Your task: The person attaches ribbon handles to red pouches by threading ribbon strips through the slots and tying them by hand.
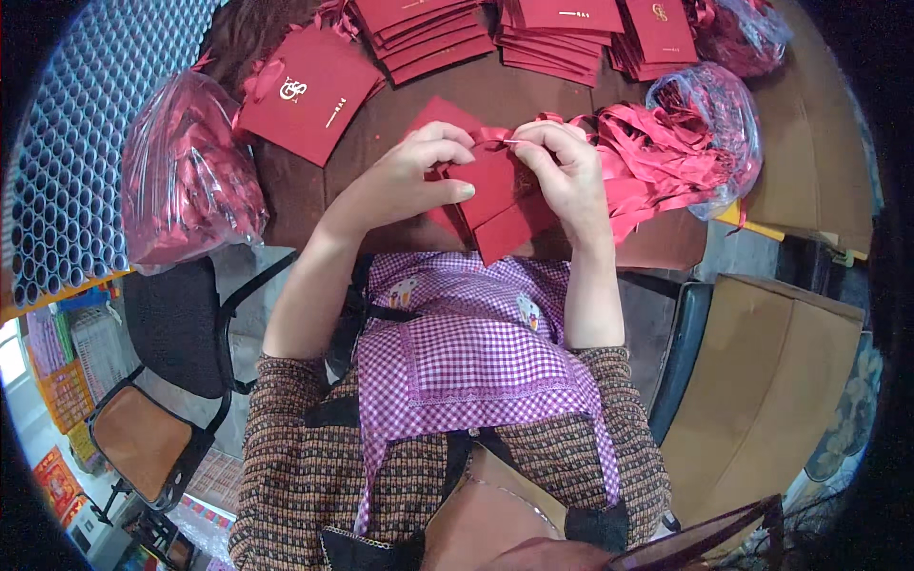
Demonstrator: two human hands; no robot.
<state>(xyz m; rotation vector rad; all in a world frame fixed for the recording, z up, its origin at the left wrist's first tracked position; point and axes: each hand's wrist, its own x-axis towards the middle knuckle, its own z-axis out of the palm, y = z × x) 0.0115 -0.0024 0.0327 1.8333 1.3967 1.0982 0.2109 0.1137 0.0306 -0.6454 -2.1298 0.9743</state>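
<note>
Over the table's near edge, a red paper bag [505, 205] is tilted between my two hands. My left hand [414, 176] grips it at its upper left, fingers bent over the far edge and thumb stretched on the near side. A red ribbon [490, 136] runs along the bag's top edge. My right hand [566, 167] is closed in a pinch at the ribbon, with a thin pale stick-like piece [514, 142] showing at its fingertips; its exact kind is too small to tell. Another red bag [440, 112] lies flat beneath, partly hidden by my left hand.
Stacked red bags [428, 48] and more stacks [552, 52] line the table's far side. One bag [309, 95] lies at left near a plastic sack [190, 176] of red material. Loose red ribbons [657, 157] spill from a clear bag [733, 124] at right. Cardboard [762, 371] stands lower right.
</note>
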